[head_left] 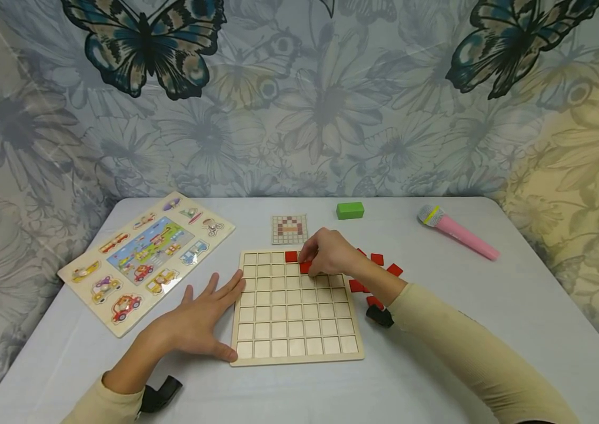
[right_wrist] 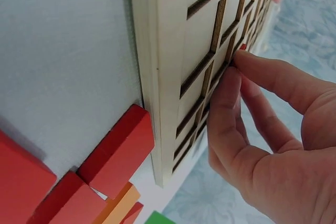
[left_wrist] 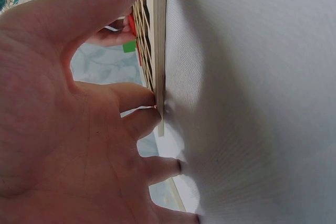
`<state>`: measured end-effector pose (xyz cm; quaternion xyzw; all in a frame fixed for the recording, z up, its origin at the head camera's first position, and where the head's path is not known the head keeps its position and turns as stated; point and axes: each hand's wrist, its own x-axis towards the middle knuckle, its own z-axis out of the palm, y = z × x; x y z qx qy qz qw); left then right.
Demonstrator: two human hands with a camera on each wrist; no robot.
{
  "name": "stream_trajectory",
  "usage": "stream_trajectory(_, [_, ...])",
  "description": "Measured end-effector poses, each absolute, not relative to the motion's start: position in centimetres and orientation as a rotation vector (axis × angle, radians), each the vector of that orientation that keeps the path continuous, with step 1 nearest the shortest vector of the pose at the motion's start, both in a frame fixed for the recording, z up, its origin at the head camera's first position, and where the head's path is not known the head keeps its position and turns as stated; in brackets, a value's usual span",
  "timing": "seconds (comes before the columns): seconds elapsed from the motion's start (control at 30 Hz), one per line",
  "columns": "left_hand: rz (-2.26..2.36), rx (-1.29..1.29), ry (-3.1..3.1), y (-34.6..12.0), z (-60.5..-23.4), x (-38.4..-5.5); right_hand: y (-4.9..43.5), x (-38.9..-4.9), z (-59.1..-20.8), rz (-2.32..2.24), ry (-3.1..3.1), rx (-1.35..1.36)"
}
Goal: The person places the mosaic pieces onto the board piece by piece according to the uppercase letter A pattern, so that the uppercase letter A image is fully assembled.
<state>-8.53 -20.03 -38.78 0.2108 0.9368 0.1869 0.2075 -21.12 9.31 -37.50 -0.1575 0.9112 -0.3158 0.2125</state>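
A pale wooden grid board [head_left: 278, 316] lies flat before me, with square cells over it. My right hand [head_left: 331, 253] pinches a red square tile [head_left: 305, 268] between thumb and fingertips, low over the board's upper rows. Another red tile [head_left: 291, 257] sits in the top row just left of it. In the right wrist view, the right hand [right_wrist: 268, 124] has its fingertips right at the cells, mostly hiding the tile. My left hand [head_left: 196, 321] is spread beside the board, its thumb and forefinger touching the left edge; in the left wrist view its palm [left_wrist: 79, 135] shows.
Several loose red tiles [head_left: 376, 259] lie right of the board, with an orange piece [right_wrist: 119, 205] among them. Behind are a small patterned grid card [head_left: 289, 229] and a green block [head_left: 349, 211]. A vehicle puzzle board [head_left: 103, 229] lies left, a pink microphone [head_left: 466, 237] right.
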Motion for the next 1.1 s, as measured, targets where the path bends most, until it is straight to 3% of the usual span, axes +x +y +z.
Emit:
stream_trajectory(0.83, [0.532,0.581,2.603,-19.9,-38.7,-8.4,13.1,-21.0,-35.3,-1.015,2.516,-0.513])
stream_trajectory(1.1, [0.534,0.591,2.602,-19.9,-38.5,-8.4,15.6,-21.1,-34.7,-1.081,2.528,-0.412])
